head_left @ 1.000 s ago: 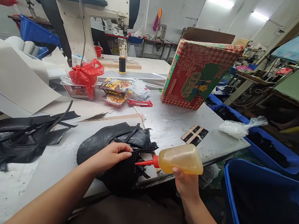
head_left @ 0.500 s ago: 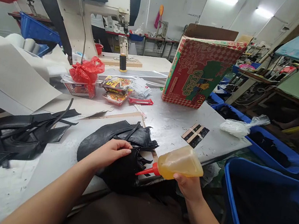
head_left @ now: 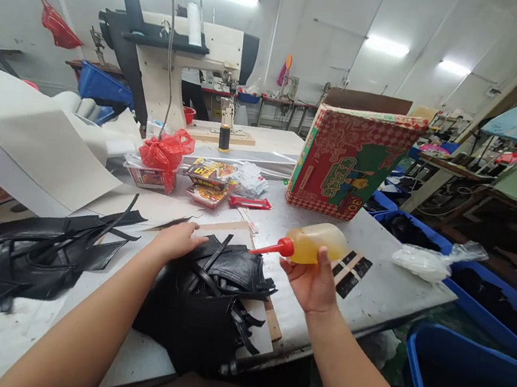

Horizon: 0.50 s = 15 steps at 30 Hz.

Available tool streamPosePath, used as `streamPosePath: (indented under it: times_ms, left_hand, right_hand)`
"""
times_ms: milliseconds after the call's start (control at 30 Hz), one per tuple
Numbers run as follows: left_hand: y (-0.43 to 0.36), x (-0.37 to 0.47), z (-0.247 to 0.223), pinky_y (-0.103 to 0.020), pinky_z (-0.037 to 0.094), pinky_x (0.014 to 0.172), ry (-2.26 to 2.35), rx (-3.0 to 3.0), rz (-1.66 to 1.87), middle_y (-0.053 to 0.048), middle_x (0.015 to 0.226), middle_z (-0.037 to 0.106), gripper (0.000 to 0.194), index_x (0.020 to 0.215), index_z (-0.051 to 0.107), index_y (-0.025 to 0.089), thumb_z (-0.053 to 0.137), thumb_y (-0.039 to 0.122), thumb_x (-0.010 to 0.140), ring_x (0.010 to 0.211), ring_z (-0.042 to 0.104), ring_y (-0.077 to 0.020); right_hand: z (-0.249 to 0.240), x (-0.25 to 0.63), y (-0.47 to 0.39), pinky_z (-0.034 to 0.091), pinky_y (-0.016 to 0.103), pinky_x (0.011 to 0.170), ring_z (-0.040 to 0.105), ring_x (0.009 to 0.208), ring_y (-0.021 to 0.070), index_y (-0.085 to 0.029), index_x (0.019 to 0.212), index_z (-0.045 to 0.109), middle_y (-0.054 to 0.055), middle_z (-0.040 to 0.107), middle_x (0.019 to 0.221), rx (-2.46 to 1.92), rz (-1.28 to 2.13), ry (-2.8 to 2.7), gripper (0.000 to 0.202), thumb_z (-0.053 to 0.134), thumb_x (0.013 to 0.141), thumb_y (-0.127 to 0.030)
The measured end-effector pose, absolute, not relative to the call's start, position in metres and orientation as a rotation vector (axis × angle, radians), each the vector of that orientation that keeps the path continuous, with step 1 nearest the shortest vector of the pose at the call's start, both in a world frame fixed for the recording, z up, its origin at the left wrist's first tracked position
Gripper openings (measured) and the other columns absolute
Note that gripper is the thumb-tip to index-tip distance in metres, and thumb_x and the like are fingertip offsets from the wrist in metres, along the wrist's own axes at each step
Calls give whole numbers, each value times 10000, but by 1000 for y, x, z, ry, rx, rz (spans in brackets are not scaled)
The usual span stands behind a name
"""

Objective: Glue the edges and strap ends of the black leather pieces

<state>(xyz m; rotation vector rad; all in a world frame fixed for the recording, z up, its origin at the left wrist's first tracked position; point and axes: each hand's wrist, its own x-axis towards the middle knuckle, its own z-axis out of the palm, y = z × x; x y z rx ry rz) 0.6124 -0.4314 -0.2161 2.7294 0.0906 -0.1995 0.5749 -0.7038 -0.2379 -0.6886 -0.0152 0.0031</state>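
My right hand (head_left: 313, 283) is wrapped round a clear squeeze bottle (head_left: 317, 244) of yellow liquid. The bottle lies sideways, its red nozzle (head_left: 274, 247) pointing left above the upper edge of a black leather piece (head_left: 203, 304) with loose straps. At the upper left of that piece is my left hand (head_left: 179, 241), palm down, fingers stretched to the right. Nothing shows in its grasp, though its palm is hidden. The leather piece rests on a white sheet at the near table edge.
A second strapped black leather piece (head_left: 28, 253) lies at left. Behind are food packs (head_left: 210, 175), a red bag (head_left: 165, 154), a red carton (head_left: 351, 163) and a sewing machine (head_left: 186, 61). A striped black-and-tan pad (head_left: 353, 273) lies at right, with blue bins (head_left: 421, 376) beyond the table.
My right hand has raised the bottle forward, away from the straps. My left hand has let go of the leather edge and moved up and left. The view has tilted upward.
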Motion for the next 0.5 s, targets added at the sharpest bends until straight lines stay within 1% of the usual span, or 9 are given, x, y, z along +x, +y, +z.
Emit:
streamPosePath:
  times_ms: [67, 133, 200, 300, 333, 400, 433, 500]
  left_hand:
    - [-430, 617, -222, -358, 418, 864, 118, 2687, -238, -161, 1115, 643, 502, 1122, 591, 129, 559, 447, 736, 1029, 585, -306]
    - [-432, 616, -227, -354, 438, 824, 66, 2601, -215, -140, 1038, 668, 483, 1088, 608, 132, 595, 424, 703, 961, 606, -295]
    - [-434, 613, -231, -357, 435, 835, -15, 2492, -158, -107, 1016, 672, 402, 1018, 632, 159, 626, 350, 664, 963, 596, -284]
    - [-437, 608, -237, -351, 416, 876, -108, 2313, -60, -52, 1003, 666, 295, 937, 634, 201, 605, 267, 651, 1009, 567, -257]
    - [-437, 607, -238, -348, 418, 864, -109, 2257, -47, -44, 966, 664, 256, 901, 628, 200, 590, 269, 658, 989, 567, -248]
    - [-436, 606, -240, -337, 434, 790, -59, 2136, -75, -32, 851, 646, 192, 815, 598, 186, 570, 307, 669, 887, 576, -231]
    - [-435, 605, -240, -327, 437, 743, -27, 2056, -110, -21, 798, 628, 196, 787, 578, 182, 565, 342, 677, 823, 575, -216]
    - [-433, 603, -238, -301, 428, 671, 18, 1879, -176, 1, 745, 600, 263, 776, 545, 178, 573, 422, 680, 723, 557, -182]
  right_hand:
    - [-230, 587, -682, 552, 385, 735, 636, 620, 151, -239, 865, 658, -27, 703, 804, -601, 153, -56, 430, 806, 562, -505]
    - [-224, 596, -660, 523, 459, 799, 605, 549, 137, -223, 861, 655, -30, 699, 766, -534, 279, -60, 434, 807, 566, -503]
    - [-224, 601, -641, 507, 503, 802, 591, 533, 141, -213, 855, 651, -20, 694, 745, -493, 361, -25, 447, 826, 545, -484]
    - [-232, 603, -622, 492, 517, 801, 594, 569, 158, -204, 870, 647, -2, 687, 749, -508, 417, 35, 480, 836, 525, -479]
    - [-235, 602, -619, 486, 517, 808, 599, 590, 164, -205, 875, 646, 1, 685, 757, -529, 420, 45, 481, 830, 532, -488]
    - [-243, 600, -616, 474, 525, 823, 612, 647, 179, -215, 876, 642, 6, 687, 795, -570, 394, 57, 462, 806, 561, -510]
    - [-246, 598, -617, 469, 531, 828, 619, 679, 188, -221, 877, 641, 12, 690, 827, -586, 373, 63, 447, 794, 577, -515]
    - [-251, 594, -621, 467, 544, 830, 628, 739, 207, -234, 897, 641, 26, 692, 902, -598, 335, 75, 426, 768, 609, -521]
